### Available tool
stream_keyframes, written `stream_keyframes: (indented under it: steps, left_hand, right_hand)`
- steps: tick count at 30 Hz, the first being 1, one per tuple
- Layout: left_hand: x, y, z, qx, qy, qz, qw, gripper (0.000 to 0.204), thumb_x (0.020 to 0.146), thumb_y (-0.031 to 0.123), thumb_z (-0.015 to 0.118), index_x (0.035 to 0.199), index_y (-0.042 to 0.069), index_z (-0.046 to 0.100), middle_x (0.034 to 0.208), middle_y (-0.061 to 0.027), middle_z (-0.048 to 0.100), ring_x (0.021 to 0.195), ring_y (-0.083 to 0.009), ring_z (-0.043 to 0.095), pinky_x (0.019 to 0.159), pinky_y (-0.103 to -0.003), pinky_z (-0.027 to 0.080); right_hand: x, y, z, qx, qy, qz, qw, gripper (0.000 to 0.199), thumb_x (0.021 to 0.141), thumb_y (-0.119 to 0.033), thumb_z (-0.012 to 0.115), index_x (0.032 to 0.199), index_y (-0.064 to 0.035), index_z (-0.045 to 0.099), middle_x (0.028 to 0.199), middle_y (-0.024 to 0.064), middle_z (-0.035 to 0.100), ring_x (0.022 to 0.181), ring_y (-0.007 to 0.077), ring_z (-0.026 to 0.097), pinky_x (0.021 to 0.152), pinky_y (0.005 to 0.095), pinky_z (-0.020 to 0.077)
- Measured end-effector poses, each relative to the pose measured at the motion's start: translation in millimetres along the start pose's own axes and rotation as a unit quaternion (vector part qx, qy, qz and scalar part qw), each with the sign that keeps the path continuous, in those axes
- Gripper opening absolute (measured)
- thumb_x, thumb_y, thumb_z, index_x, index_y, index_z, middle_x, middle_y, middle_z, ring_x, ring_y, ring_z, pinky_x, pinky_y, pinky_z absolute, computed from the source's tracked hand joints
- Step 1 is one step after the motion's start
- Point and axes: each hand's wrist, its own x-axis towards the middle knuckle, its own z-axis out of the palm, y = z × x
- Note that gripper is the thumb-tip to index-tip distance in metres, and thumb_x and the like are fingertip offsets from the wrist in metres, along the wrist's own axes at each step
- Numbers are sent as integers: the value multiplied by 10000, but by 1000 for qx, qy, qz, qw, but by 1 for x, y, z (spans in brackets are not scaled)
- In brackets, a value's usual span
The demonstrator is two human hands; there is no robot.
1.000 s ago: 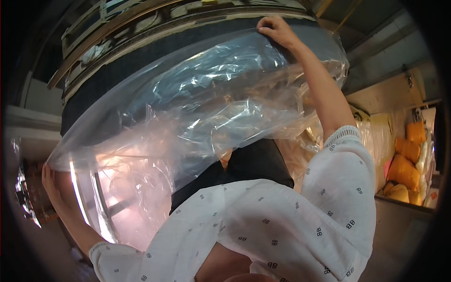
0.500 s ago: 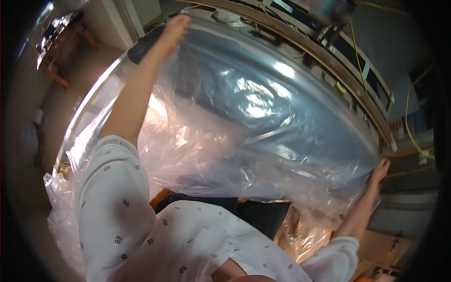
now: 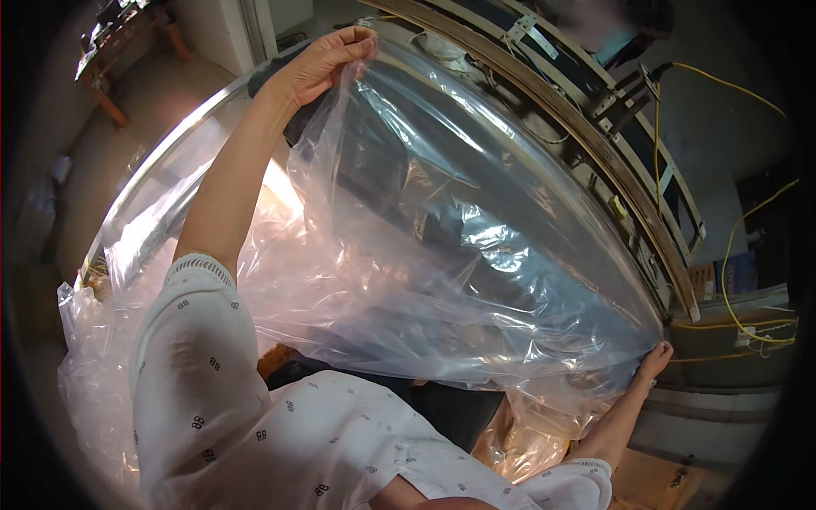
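A large clear plastic sheet [image 3: 408, 280], wrinkled and shiny, spreads over the work surface in front of me. At the far left, my left hand [image 3: 327, 64] is closed on the sheet's far edge and holds it raised, so a fold hangs from the fingers. My right hand [image 3: 654, 361] grips the sheet's edge at the far right, low beside the surface's end. Between the two hands the plastic is drawn fairly taut. Dark material shows through beneath it, and a dark cloth-like piece [image 3: 293, 127] sticks out below my left wrist.
A wooden rail [image 3: 586, 140] and a metal frame [image 3: 680, 200] run along the far side. Yellow cords [image 3: 731, 255] hang at the right. An orange-legged stand [image 3: 106, 106] is at the far left. Loose plastic bunches at the surface's left end.
My left hand has shifted slightly right, lifting the plastic's edge. My right hand has come lower and nearer to me. The sheet between them now shows tighter diagonal folds.
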Motion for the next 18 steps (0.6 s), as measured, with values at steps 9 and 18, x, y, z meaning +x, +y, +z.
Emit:
stream_keyframes:
  steps: [9, 18]
  left_hand:
    - [5, 8, 18, 33, 57, 70, 995, 126, 845, 169, 592, 943, 90, 599, 799, 41, 564, 689, -38, 510, 597, -184, 436]
    - [77, -107, -44, 134, 295, 99, 941, 149, 852, 222, 579, 921, 98, 624, 696, 74, 510, 554, -15, 381, 454, -191, 293]
  right_hand:
    - [-2, 21, -5, 106, -14, 36, 994, 208, 861, -183, 495, 978, -11, 503, 867, 55, 517, 757, 154, 473, 731, 277, 402]
    - [9, -5, 27, 91, -21, 8, 996, 217, 863, -176, 528, 981, 5, 528, 892, 64, 558, 817, 155, 508, 772, 263, 405]
